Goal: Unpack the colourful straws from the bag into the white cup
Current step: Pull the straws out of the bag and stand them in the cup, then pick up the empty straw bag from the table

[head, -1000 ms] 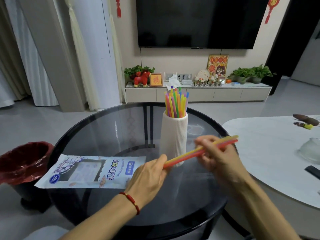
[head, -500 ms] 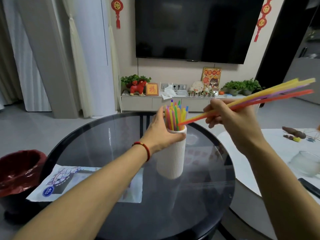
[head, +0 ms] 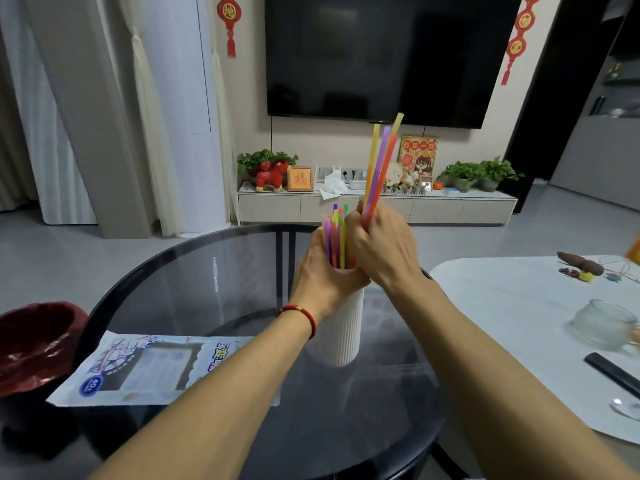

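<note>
A tall ribbed white cup point(head: 341, 336) stands on the round dark glass table point(head: 194, 271), with several colourful straws point(head: 335, 242) upright in it. My left hand point(head: 320, 271) wraps around the cup's rim. My right hand point(head: 382, 245) is just right of the cup's mouth and grips a small bunch of straws point(head: 380, 164), yellow, purple and red, held nearly upright. Their lower ends are hidden behind my hand. The flat blue-and-white straw bag point(head: 149, 367) lies on the table at the left.
A red-lined bin point(head: 34, 344) sits left of the table. At the right is a white table point(head: 512, 306) with a glass cup point(head: 604, 323), a black remote point(head: 611, 372) and small items. A TV and a low cabinet stand behind.
My right hand swung the bunch of straws from slanting out to the right to nearly upright and came in over the cup's mouth. My left hand stayed on the cup's rim.
</note>
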